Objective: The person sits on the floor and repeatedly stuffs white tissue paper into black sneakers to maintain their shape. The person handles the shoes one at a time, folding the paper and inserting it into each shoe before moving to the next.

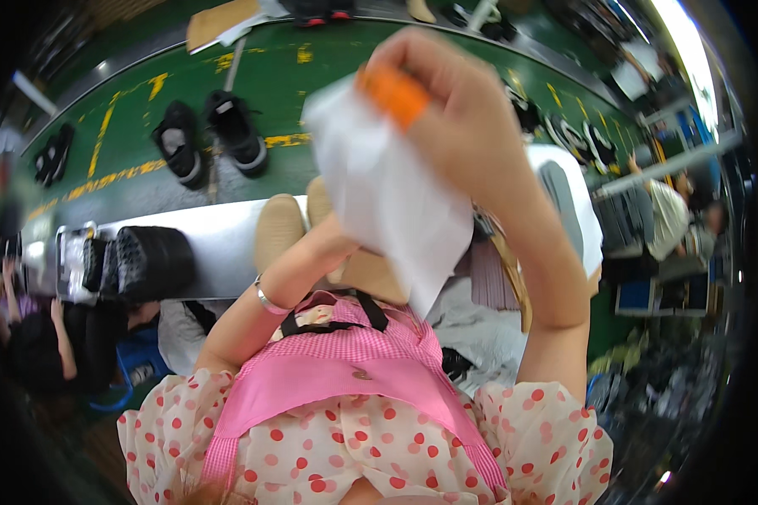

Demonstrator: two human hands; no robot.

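Observation:
My right hand (467, 118) is raised over the work table, its fingers closed on the top of a thin white sheet of paper (387, 189). An orange band (393, 94) wraps one finger. The sheet hangs down, creased and blurred. Behind it reaches my left hand (338, 239), whose fingers are hidden; a silver bracelet (265, 296) circles that wrist. Beside the left forearm stands a beige, rounded, shoe-shaped piece (278, 231). A similar beige piece (316, 200) shows partly behind the paper. Below the left hand lies a tan, flat-looking piece (370, 276), partly covered.
Black shoes (236, 130) stand on a green belt (286, 80) beyond the white table (219, 215). Black textured pieces (153, 259) sit at the left. A stack of thin greyish pieces (490, 276) and a grey sole-shaped piece (558, 198) are at the right. Other people work at both sides.

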